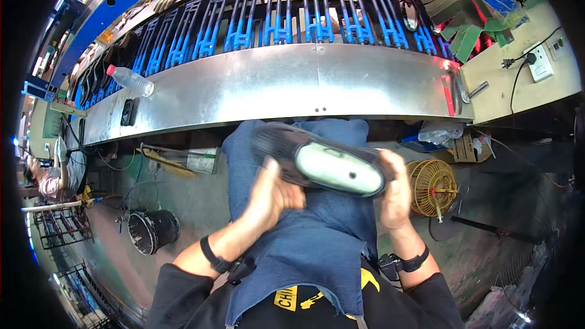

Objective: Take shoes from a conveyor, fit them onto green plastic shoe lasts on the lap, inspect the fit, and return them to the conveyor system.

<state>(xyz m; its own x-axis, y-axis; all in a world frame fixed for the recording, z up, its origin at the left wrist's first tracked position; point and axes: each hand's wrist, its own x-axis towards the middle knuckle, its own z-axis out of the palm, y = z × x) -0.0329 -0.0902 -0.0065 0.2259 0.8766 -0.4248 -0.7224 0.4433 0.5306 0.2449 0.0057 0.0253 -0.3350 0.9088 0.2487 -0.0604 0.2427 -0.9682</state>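
A black shoe upper (280,146) lies across my lap, over a blue apron. It is fitted on a pale green shoe last (338,167), which has a small dark hole near its right end. My left hand (271,192) is closed at the near left side of the upper, thumb up against it and fingers curled below, slightly blurred. At the rounded right end, my right hand (395,189) grips the last, its fingers partly hidden behind it. The toe part is smeared by motion.
Ahead runs a metal bench edge (244,85) with a row of blue racks (280,12) behind it. A plastic bottle (131,80) and red-handled tool (450,91) lie there. A yellow basket (432,189), black bucket (153,231) and broom (167,163) are below. Another person (58,176) is far left.
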